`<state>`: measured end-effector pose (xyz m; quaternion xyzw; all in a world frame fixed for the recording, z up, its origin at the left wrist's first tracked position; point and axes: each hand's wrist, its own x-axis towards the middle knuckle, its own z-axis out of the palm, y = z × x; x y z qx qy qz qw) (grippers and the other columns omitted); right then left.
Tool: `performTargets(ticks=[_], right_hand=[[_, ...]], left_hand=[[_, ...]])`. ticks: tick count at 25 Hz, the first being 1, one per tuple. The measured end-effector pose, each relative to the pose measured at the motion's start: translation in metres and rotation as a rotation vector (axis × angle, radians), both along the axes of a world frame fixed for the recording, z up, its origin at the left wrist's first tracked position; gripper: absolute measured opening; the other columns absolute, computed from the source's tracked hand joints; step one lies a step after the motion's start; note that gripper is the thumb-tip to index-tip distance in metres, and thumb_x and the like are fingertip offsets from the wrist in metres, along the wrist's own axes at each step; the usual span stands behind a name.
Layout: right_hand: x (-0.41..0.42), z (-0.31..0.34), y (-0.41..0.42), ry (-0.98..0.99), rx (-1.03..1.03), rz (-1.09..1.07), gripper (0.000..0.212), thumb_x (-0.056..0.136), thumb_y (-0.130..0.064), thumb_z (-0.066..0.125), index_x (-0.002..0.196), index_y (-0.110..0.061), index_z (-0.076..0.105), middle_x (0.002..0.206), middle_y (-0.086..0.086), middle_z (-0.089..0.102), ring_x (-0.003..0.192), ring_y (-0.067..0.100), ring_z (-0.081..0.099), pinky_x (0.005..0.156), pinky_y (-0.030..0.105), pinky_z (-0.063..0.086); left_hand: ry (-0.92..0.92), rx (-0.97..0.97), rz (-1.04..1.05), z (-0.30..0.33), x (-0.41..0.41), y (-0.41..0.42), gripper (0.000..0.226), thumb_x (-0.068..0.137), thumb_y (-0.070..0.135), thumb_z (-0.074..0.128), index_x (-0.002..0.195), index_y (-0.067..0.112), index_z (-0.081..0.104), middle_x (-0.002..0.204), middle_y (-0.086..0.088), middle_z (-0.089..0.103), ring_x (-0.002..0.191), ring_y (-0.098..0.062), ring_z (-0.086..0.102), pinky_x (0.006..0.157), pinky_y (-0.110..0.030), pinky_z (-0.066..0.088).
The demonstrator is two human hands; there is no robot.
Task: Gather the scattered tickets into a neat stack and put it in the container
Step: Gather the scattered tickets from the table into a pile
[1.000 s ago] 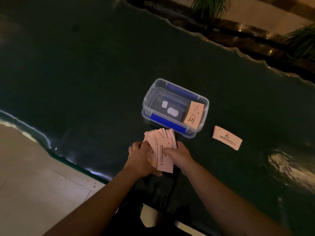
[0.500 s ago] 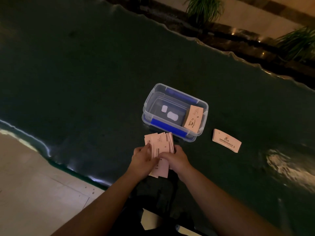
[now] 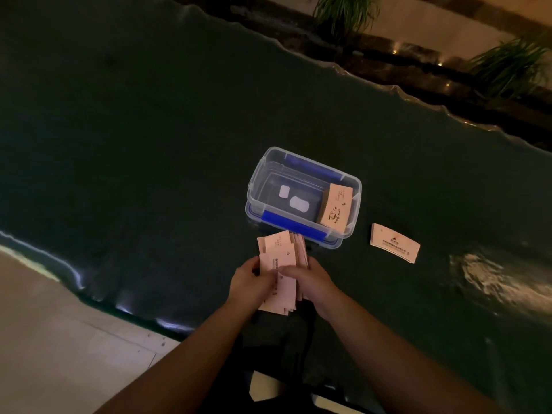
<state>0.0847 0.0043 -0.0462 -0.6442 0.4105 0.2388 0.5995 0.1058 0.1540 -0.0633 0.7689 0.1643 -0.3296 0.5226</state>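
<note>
I hold a loose bundle of pink tickets [image 3: 282,252] between both hands, just in front of the container. My left hand [image 3: 249,283] grips the bundle's left side and my right hand [image 3: 310,279] grips its right side, thumb across the top ticket. The tickets are uneven, with edges sticking out at the top and bottom. The clear plastic container [image 3: 257,186] with blue clips stands open on the dark table; a tan stack of tickets [image 3: 334,212] leans inside its right end. Another tan stack [image 3: 394,242] lies flat on the table to the container's right.
The dark green table [image 3: 149,130] has a wavy glossy edge near me on the left and at the far right. Pale floor tiles [image 3: 59,339] lie below left. Potted plants [image 3: 343,10] stand beyond the far edge.
The fanned tickets have been squeezed closer together between my hands, and the bundle is narrower than before. The view has shifted slightly; the container and the tan stacks have not moved.
</note>
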Motion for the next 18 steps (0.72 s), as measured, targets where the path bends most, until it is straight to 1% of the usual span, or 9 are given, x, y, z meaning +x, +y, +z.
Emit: performTargets(ticks=[1, 3, 4, 6, 8, 10, 13, 16, 18], right_hand=[[0.0, 0.001, -0.003, 0.011, 0.044, -0.018, 0.065, 0.09, -0.022, 0.079, 0.149, -0.023, 0.051, 0.139, 0.009, 0.067, 0.122, 0.03, 0.067, 0.103, 0.054, 0.055], [-0.003, 0.004, -0.005, 0.031, 0.218, -0.078, 0.053, 0.094, -0.021, 0.074, 0.144, -0.024, 0.057, 0.134, 0.01, 0.071, 0.12, 0.033, 0.068, 0.105, 0.059, 0.053], [-0.006, 0.004, -0.003, 0.029, 0.289, -0.096, 0.047, 0.096, -0.021, 0.072, 0.141, -0.026, 0.059, 0.131, 0.011, 0.073, 0.119, 0.034, 0.069, 0.106, 0.06, 0.053], [-0.01, 0.0, 0.002, 0.01, 0.318, -0.13, 0.043, 0.097, -0.021, 0.071, 0.138, -0.028, 0.062, 0.129, 0.01, 0.075, 0.118, 0.033, 0.069, 0.106, 0.06, 0.052], [-0.014, -0.004, 0.007, -0.021, 0.341, -0.166, 0.041, 0.096, -0.018, 0.072, 0.135, -0.029, 0.063, 0.128, 0.009, 0.075, 0.118, 0.033, 0.07, 0.106, 0.061, 0.053], [-0.015, -0.006, 0.006, -0.05, 0.397, -0.185, 0.041, 0.095, -0.019, 0.073, 0.132, -0.032, 0.063, 0.129, 0.009, 0.076, 0.12, 0.035, 0.069, 0.105, 0.062, 0.052], [-0.014, -0.01, 0.003, -0.101, 0.452, -0.199, 0.048, 0.09, -0.021, 0.076, 0.135, -0.033, 0.062, 0.128, 0.009, 0.077, 0.121, 0.036, 0.07, 0.104, 0.065, 0.052], [-0.011, -0.01, 0.005, -0.146, 0.478, -0.183, 0.053, 0.09, -0.021, 0.076, 0.139, -0.033, 0.061, 0.129, 0.008, 0.077, 0.121, 0.036, 0.07, 0.105, 0.065, 0.052], [-0.01, -0.009, 0.007, -0.177, 0.466, -0.189, 0.054, 0.089, -0.02, 0.078, 0.138, -0.035, 0.061, 0.128, 0.006, 0.078, 0.118, 0.033, 0.073, 0.1, 0.062, 0.056]], left_hand=[[0.044, -0.032, 0.025, 0.002, 0.0, -0.002, 0.038, 0.099, 0.032, 0.064, 0.137, 0.027, 0.059, 0.117, 0.006, 0.071, 0.085, -0.003, 0.064, 0.061, -0.022, 0.05], [0.131, -0.09, 0.053, 0.006, 0.0, -0.008, 0.035, 0.102, 0.04, 0.057, 0.134, 0.024, 0.058, 0.103, 0.008, 0.068, 0.088, -0.008, 0.067, 0.063, -0.027, 0.052], [0.156, -0.1, 0.053, 0.007, 0.0, -0.01, 0.037, 0.103, 0.043, 0.054, 0.134, 0.023, 0.056, 0.101, 0.008, 0.066, 0.089, -0.01, 0.067, 0.063, -0.028, 0.051], [0.168, -0.11, 0.056, 0.007, 0.001, -0.011, 0.041, 0.103, 0.042, 0.053, 0.137, 0.021, 0.051, 0.103, 0.008, 0.064, 0.089, -0.009, 0.066, 0.061, -0.027, 0.049], [0.159, -0.139, 0.081, 0.006, 0.002, -0.006, 0.044, 0.1, 0.04, 0.057, 0.14, 0.022, 0.048, 0.105, 0.008, 0.066, 0.09, -0.01, 0.068, 0.062, -0.027, 0.051], [0.153, -0.171, 0.1, 0.003, 0.003, 0.001, 0.045, 0.098, 0.04, 0.061, 0.139, 0.023, 0.05, 0.108, 0.005, 0.07, 0.091, -0.013, 0.073, 0.064, -0.029, 0.056], [0.135, -0.205, 0.141, 0.001, 0.005, 0.006, 0.037, 0.098, 0.041, 0.063, 0.131, 0.025, 0.057, 0.107, 0.002, 0.076, 0.091, -0.015, 0.077, 0.068, -0.031, 0.061], [0.108, -0.226, 0.151, 0.003, 0.011, 0.008, 0.025, 0.103, 0.038, 0.053, 0.122, 0.024, 0.062, 0.105, -0.002, 0.078, 0.092, -0.017, 0.077, 0.077, -0.039, 0.063], [0.054, -0.198, 0.119, 0.006, 0.015, 0.009, 0.024, 0.106, 0.037, 0.048, 0.118, 0.023, 0.064, 0.103, -0.002, 0.077, 0.092, -0.017, 0.076, 0.081, -0.04, 0.063]])
